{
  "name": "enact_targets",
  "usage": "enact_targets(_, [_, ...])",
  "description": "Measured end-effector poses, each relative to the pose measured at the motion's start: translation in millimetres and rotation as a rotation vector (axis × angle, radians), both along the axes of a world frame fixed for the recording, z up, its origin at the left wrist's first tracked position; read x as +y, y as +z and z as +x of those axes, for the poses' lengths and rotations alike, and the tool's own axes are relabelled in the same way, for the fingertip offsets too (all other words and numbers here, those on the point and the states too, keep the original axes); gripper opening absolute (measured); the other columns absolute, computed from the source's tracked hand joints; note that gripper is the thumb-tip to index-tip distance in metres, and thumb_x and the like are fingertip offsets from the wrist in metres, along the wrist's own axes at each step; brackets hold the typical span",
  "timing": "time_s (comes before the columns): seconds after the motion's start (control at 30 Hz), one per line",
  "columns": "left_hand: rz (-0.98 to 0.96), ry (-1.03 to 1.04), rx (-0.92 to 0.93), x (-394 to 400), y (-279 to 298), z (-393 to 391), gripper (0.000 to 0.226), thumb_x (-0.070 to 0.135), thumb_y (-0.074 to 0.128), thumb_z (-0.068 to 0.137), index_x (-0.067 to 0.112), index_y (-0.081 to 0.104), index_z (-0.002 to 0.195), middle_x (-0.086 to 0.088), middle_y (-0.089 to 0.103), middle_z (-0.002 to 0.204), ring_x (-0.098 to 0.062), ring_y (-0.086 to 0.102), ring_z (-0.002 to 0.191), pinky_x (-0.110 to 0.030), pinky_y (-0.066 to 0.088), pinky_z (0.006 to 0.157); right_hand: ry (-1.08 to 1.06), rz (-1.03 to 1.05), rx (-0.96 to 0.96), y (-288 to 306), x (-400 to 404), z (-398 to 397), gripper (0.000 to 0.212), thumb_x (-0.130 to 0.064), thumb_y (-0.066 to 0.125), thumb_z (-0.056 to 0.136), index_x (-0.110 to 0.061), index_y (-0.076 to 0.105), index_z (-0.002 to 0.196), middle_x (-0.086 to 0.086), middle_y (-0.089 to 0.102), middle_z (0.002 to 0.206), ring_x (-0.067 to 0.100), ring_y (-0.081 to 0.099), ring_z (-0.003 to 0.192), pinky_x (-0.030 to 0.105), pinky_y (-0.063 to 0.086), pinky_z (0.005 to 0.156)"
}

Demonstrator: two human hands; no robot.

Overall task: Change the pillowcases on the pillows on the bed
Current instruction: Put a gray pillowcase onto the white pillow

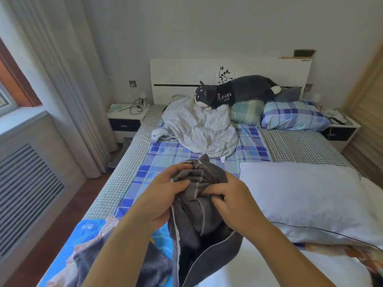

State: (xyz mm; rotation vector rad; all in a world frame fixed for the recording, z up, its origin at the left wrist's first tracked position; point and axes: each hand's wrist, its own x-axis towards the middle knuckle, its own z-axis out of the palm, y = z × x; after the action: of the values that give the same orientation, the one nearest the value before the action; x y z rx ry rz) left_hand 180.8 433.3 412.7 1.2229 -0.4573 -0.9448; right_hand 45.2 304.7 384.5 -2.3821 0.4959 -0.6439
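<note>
A dark grey pillowcase (194, 216) with pale stitched seams is bunched up over the middle of the bed. My left hand (163, 191) grips its gathered cloth on the left. My right hand (232, 195) pinches the bunched cloth on the right. A bare pale lilac pillow (310, 195) lies on the bed just right of my hands. At the head of the bed lie a blue plaid pillow (294, 116) and a green plaid pillow (246, 112). A crumpled pale grey cloth (199, 125) lies in a heap in front of them.
A dark grey plush dog (236, 92) lies across the pillows against the white headboard (269, 69). A plaid sheet (157, 160) and a printed blue blanket (93, 230) cover the bed. Nightstands (126, 119) stand either side; curtains and a radiator grille are on the left.
</note>
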Motion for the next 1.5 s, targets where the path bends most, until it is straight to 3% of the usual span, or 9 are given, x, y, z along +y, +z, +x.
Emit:
enact_targets(0.2, [0.284, -0.154, -0.575, 10, -12, 11, 0.063, 0.003, 0.084, 0.073, 0.037, 0.063, 0.122, 0.017, 0.07, 0.116, -0.003, 0.066, 0.109, -0.03, 0.052, 0.097, -0.014, 0.287, 0.098, 18, 8, -5, 0.038, -0.005, 0.059, 0.088, -0.035, 0.081, 0.079, -0.026, 0.067, 0.088, -0.011, 0.057, 0.095, -0.001, 0.042, 0.078])
enact_targets(0.4, [0.402, 0.008, -0.853, 8, -18, 6, 0.038, 0.004, 0.063, 0.082, 0.034, 0.067, 0.105, 0.014, 0.073, 0.098, -0.004, 0.066, 0.095, -0.036, 0.054, 0.092, 0.062, 0.408, 0.205, 31, 21, -7, 0.041, -0.013, 0.06, 0.091, -0.047, 0.078, 0.08, -0.013, 0.075, 0.087, 0.02, 0.067, 0.095, 0.034, 0.058, 0.085])
enact_targets(0.57, [0.271, 0.136, -0.406, 11, -16, 3, 0.045, -0.013, 0.06, 0.08, 0.026, 0.075, 0.096, -0.004, 0.077, 0.097, -0.025, 0.073, 0.097, -0.045, 0.059, 0.09, 0.083, 0.479, 0.1, 26, 21, -9, 0.03, -0.014, 0.064, 0.095, -0.04, 0.08, 0.092, -0.036, 0.068, 0.084, -0.017, 0.059, 0.094, 0.001, 0.044, 0.075])
enact_targets(0.8, [0.21, 0.054, -0.169, 16, -22, 1, 0.038, -0.019, 0.062, 0.081, 0.01, 0.073, 0.102, -0.018, 0.075, 0.107, -0.032, 0.073, 0.097, -0.041, 0.059, 0.082, -0.085, 0.481, -0.056, 2, 16, -6, 0.039, -0.007, 0.065, 0.093, -0.039, 0.079, 0.077, -0.038, 0.067, 0.08, -0.016, 0.061, 0.089, -0.002, 0.042, 0.074])
enact_targets(1.03, [-0.12, -0.187, 0.357, 19, -33, -12, 0.047, -0.013, 0.066, 0.073, 0.009, 0.058, 0.114, -0.027, 0.064, 0.118, -0.039, 0.062, 0.107, -0.048, 0.054, 0.096, -0.216, 0.795, -0.217, -25, 13, 10, 0.023, 0.006, 0.064, 0.088, -0.009, 0.08, 0.082, -0.004, 0.076, 0.08, 0.005, 0.07, 0.074, 0.02, 0.056, 0.077])
enact_targets(1.13, [-0.048, -0.032, 0.309, 20, -52, -7, 0.051, -0.018, 0.062, 0.076, 0.005, 0.06, 0.122, -0.025, 0.066, 0.124, -0.039, 0.066, 0.106, -0.048, 0.056, 0.093, 0.013, 0.736, 0.048, -51, 8, 20, 0.02, -0.013, 0.064, 0.095, -0.025, 0.078, 0.102, -0.01, 0.072, 0.112, 0.0, 0.065, 0.097, 0.026, 0.049, 0.093])
enact_targets(1.2, [0.105, 0.224, 0.219, 30, -60, 13, 0.048, -0.018, 0.055, 0.084, 0.008, 0.063, 0.123, -0.025, 0.069, 0.117, -0.035, 0.071, 0.094, -0.043, 0.062, 0.08, 0.115, 0.692, 0.287, -80, 2, 16, 0.021, -0.032, 0.059, 0.099, -0.043, 0.07, 0.114, -0.022, 0.045, 0.141, -0.005, 0.045, 0.12, 0.028, 0.034, 0.112])
enact_targets(1.33, [0.047, 0.568, 0.134, 72, -65, 71, 0.033, -0.004, 0.05, 0.083, 0.009, 0.062, 0.111, -0.02, 0.062, 0.097, -0.025, 0.066, 0.079, -0.032, 0.061, 0.068, -0.217, 0.71, 0.428, -155, -20, -23, 0.024, -0.019, 0.051, 0.101, -0.034, 0.07, 0.105, -0.008, 0.054, 0.138, 0.008, 0.053, 0.111, 0.024, 0.042, 0.098])
enact_targets(1.5, [0.169, 0.479, 0.047, 67, -84, 65, 0.012, 0.002, 0.058, 0.089, 0.012, 0.064, 0.086, -0.012, 0.067, 0.091, -0.027, 0.066, 0.085, -0.043, 0.054, 0.083, -0.313, 0.565, 0.901, -240, -46, -57, 0.03, -0.015, 0.049, 0.097, -0.015, 0.065, 0.123, 0.005, 0.062, 0.132, 0.024, 0.057, 0.12, 0.03, 0.045, 0.098])
